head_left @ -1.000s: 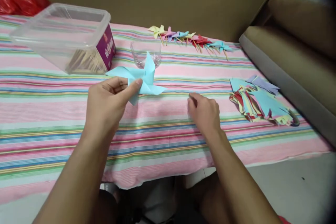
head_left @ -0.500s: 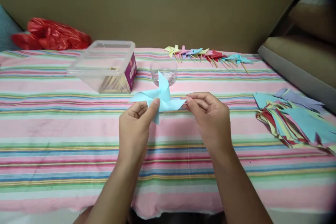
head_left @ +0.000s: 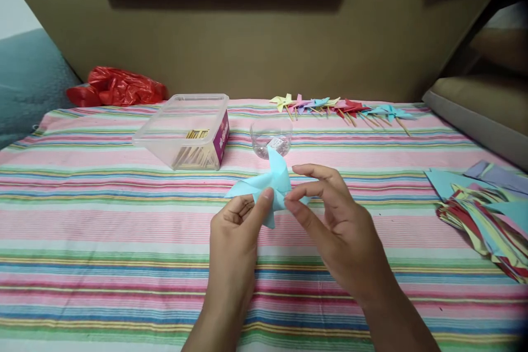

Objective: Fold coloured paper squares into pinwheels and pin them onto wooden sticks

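Note:
A light blue paper pinwheel (head_left: 279, 175) is held up over the striped cloth, its blades folded toward the middle. My left hand (head_left: 239, 220) grips its lower left part, thumb on the front face and fingers curled behind. The thumb and index finger of my right hand (head_left: 336, 220) come together in a pinch at the pinwheel's front, right of centre. Whatever lies in that pinch is too small to make out. Just beyond the pinwheel stands a clear round tub (head_left: 271, 137) with small shiny things and a white label inside.
A clear plastic box (head_left: 181, 121) with wooden sticks stands back left, near a red plastic bag (head_left: 124, 88). Finished pinwheels on sticks (head_left: 342, 110) line the back edge. Cut coloured paper (head_left: 482, 214) is piled at right on the striped cloth (head_left: 124, 231).
My right hand has moved from the right blade's tip inward to the pinwheel's front. The left hand keeps its grip. The camera view has tilted up and turned slightly left.

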Action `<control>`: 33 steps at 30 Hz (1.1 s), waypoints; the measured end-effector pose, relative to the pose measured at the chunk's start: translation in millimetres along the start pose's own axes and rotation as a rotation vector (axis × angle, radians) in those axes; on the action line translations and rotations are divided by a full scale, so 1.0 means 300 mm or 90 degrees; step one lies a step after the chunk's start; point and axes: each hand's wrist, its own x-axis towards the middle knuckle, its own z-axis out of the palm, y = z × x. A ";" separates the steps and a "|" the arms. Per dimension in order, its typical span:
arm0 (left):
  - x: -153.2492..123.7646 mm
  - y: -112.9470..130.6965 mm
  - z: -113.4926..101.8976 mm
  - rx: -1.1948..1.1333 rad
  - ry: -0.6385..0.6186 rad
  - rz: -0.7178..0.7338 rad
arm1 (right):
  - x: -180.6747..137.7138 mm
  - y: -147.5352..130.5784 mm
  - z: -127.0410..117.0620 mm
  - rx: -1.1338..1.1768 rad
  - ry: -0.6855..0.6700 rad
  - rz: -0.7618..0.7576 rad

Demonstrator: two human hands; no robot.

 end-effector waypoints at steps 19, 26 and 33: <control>-0.017 0.023 -0.018 -0.089 -0.045 -0.084 | -0.005 0.020 0.009 -0.060 -0.041 -0.034; -0.009 0.019 -0.018 -0.075 -0.032 -0.060 | -0.010 0.019 -0.003 -0.070 -0.072 -0.046; -0.013 0.018 -0.018 -0.061 -0.037 -0.046 | -0.009 0.014 -0.010 -0.068 -0.082 -0.046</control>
